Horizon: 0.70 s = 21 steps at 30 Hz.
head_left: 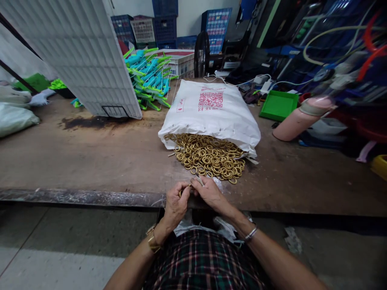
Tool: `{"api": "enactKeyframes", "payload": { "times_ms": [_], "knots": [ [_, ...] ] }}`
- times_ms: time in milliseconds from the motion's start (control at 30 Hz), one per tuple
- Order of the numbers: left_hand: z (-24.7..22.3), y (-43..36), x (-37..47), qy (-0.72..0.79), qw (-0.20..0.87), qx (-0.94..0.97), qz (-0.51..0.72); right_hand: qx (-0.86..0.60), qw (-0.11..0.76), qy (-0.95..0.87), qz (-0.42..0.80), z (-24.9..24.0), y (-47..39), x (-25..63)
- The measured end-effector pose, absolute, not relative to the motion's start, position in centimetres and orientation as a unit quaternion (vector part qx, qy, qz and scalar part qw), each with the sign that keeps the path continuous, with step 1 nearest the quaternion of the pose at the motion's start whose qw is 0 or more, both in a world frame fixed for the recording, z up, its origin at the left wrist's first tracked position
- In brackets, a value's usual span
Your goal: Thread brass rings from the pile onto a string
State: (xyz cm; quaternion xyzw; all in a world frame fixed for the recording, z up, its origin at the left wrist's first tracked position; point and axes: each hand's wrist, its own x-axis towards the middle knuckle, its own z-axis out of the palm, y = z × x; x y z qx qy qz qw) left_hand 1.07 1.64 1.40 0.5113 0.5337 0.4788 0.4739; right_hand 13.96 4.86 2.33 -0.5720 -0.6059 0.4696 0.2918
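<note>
At the table's front edge my two hands are close together. My left hand (176,203) is closed, pinching a brass-coloured ring (180,193) between thumb and fingers. Closed too, my right hand (211,195) grips a small tool with a narrow blade (199,180), its tip pointing up and to the left; the exact kind is hard to make out. The tool hand meets the ring hand at the fingertips. Just beyond them, a heap of brass-coloured rings (211,155) spills from the mouth of a white woven sack (187,94) with red print, lying on its side.
A white ribbed panel (90,56) stands at the left on the brown table (75,165). Behind it are stacked green and blue plastic pieces (151,76). Right of the sack are a green tray (278,105) and a pink bottle (298,121). A black fan (202,54) stands behind.
</note>
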Motion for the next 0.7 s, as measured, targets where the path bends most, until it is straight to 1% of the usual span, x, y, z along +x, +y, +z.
{"api": "enactKeyframes", "payload": {
  "times_ms": [67, 167, 233, 433, 700],
  "knots": [
    [1.28, 1.65, 1.09, 0.533, 0.521, 0.49, 0.452, -0.575, 0.285, -0.608, 0.468, 2.12, 4.93, 13.87],
    [0.94, 1.79, 1.08, 0.519, 0.626, 0.423, 0.399, -0.575, 0.296, -0.612, 0.455, 1.83, 4.94, 13.78],
    [0.84, 1.9, 1.02, 0.503, 0.663, 0.396, 0.388, -0.573, 0.306, -0.613, 0.449, 1.7, 4.92, 13.75],
    [1.31, 1.88, 0.96, 0.455, 0.708, 0.342, 0.419, -0.552, 0.333, -0.591, 0.485, 1.54, 4.97, 13.78],
    [1.45, 1.62, 1.08, 0.447, 0.714, 0.32, 0.433, -0.544, 0.346, -0.604, 0.468, 1.88, 4.9, 13.73]
  ]
}}
